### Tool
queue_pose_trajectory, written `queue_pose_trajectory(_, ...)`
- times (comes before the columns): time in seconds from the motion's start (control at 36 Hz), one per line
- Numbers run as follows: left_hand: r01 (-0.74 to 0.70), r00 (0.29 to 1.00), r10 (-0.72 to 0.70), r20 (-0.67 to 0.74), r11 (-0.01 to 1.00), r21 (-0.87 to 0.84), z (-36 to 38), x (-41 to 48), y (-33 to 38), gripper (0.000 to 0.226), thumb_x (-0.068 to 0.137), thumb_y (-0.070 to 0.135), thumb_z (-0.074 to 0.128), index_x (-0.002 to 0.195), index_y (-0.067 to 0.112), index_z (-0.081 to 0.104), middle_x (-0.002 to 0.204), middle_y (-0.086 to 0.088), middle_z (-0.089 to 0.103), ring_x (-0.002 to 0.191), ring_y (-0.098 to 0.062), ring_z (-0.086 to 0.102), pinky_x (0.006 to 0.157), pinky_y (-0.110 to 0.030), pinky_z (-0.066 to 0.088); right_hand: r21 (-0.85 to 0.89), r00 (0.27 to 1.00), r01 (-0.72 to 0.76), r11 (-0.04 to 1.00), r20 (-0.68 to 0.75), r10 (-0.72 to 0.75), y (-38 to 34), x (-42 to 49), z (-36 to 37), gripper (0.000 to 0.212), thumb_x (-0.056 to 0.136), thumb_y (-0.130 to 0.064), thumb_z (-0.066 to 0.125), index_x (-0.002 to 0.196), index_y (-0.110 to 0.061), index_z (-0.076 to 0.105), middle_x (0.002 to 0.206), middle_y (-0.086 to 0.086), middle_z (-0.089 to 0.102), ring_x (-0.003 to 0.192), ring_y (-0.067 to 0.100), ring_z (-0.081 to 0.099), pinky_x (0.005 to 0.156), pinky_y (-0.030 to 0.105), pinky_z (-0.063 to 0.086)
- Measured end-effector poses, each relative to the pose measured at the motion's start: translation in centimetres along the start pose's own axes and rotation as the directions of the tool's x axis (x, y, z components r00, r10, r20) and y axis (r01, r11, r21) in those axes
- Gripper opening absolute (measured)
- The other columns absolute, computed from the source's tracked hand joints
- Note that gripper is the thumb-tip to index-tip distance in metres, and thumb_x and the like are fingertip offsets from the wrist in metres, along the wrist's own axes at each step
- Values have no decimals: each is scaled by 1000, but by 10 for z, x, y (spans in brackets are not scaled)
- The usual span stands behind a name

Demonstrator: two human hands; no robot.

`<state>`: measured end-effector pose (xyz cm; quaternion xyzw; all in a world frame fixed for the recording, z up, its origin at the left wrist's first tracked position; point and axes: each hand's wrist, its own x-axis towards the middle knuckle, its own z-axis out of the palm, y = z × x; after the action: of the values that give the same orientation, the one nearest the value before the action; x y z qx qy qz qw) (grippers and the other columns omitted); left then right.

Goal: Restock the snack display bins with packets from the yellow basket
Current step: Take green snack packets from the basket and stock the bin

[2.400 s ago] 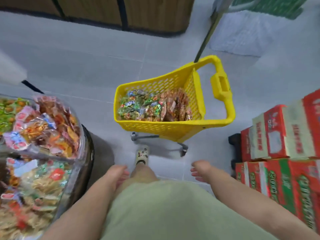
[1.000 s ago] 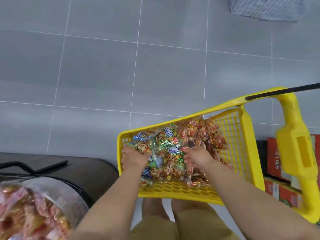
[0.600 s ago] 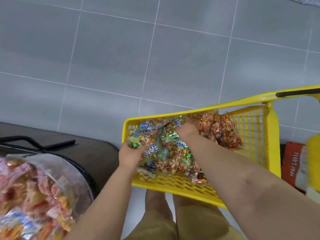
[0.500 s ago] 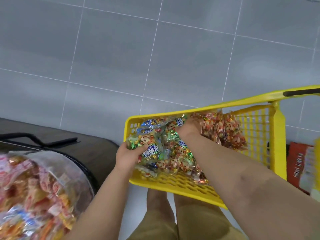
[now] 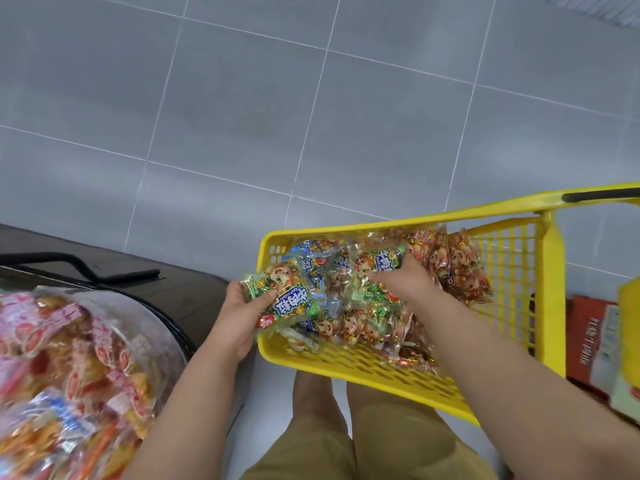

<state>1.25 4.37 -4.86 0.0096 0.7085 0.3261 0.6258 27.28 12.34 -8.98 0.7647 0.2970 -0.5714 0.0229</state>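
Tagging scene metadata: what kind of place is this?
Likely a small grocery or snack shop: a yellow basket of snack packets, a clear display bin heaped with wrapped snacks at left, red cartons at right.

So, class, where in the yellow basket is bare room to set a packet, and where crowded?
Free: bare mesh of the yellow basket between packets and near rim, and towards the right wall. Crowded: left and centre, heaped packets.
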Motion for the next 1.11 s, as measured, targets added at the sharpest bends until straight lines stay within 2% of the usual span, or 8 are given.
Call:
queue_pose_trajectory(0.19, -8, 974, -17, 224, 994, 111, 28, -9, 3, 37, 88, -1, 62, 112, 24, 46, 121, -15, 63, 101, -31, 68, 86, -53, 54, 269, 956, -1, 963, 282, -78, 15, -60, -17, 117, 59, -38, 85, 150, -23, 13, 151, -3, 31, 134, 20, 37, 106, 47, 32)
queue_pose_trajectory(0.28, -15, 964, -19, 266, 992, 125, 38, -17, 2, 32, 92, 2, 58, 113, 24, 50, 130, -15, 59, 113, -32, 60, 98, -57, 45, 211, 932, 106, 972, 319, -172, 11, -74, 3, 80, 71, -35, 80, 137, -29, 37, 109, -25, 58, 86, -11, 54, 73, 14, 45)
queue_pose_trajectory(0.47, 114, 958, -100, 270, 993, -36, 27, -27, 6, 52, 95, 52, 38, 132, 18, 53, 125, -15, 64, 113, -32, 63, 93, -51, 51, 166, 890, 212, 963, 374, -260, -7, -85, 47, 91, 78, -39, 74, 148, -26, 17, 125, -19, 29, 109, -3, 36, 95, 21, 30)
queue_pose_trajectory(0.58, -16, 984, 16, 178, 1000, -2, 8, -22, -5, 46, 69, 21, 69, 112, 26, 52, 105, -12, 69, 83, -25, 73, 60, -38, 59, 56, 872, 328, 943, 366, -325, -9, -87, 71, 87, 79, -37, 74, 143, -24, 17, 142, -3, 29, 120, 8, 35, 100, 25, 30)
queue_pose_trajectory(0.78, -19, 999, 22, 41, 997, -70, -11, -15, -22, 58, 59, 20, 83, 108, 24, 54, 96, -9, 73, 82, -29, 73, 62, -41, 58, 116, 864, 306, 945, 384, -327, -10, -70, 74, 79, 85, -37, 67, 143, -22, 17, 134, -1, 35, 126, 17, 39, 103, 31, 36)
queue_pose_trajectory(0.89, -22, 1000, 22, -6, 995, -92, -19, -16, -26, 53, 58, 22, 79, 104, 22, 53, 90, -8, 75, 77, -28, 73, 57, -39, 58, -405, 923, 300, 864, -105, -370, 4, -26, 50, 59, 91, -37, 56, 140, -12, 37, 139, 10, 43, 130, 27, 35, 108, 40, 31)
queue_pose_trajectory(1.03, -32, 999, 28, -43, 995, -94, -32, -21, -28, 50, 61, 20, 79, 106, 19, 56, 93, -12, 75, 78, -30, 73, 59, -40, 58, -847, 971, 137, 513, 11, -241, 23, -3, 37, 58, 84, -27, 62, 135, -10, 38, 132, 12, 50, 122, 29, 42, 95, 39, 40)
queue_pose_trajectory(1.11, -34, 997, 28, -73, 996, -81, -42, -25, -28, 61, 58, 23, 82, 112, 18, 54, 98, -13, 74, 83, -31, 73, 66, -44, 59, -874, 976, 92, 477, -15, -216, 24, -8, 41, 49, 81, -18, 65, 125, -11, 45, 120, 11, 57, 112, 28, 50, 86, 37, 43)
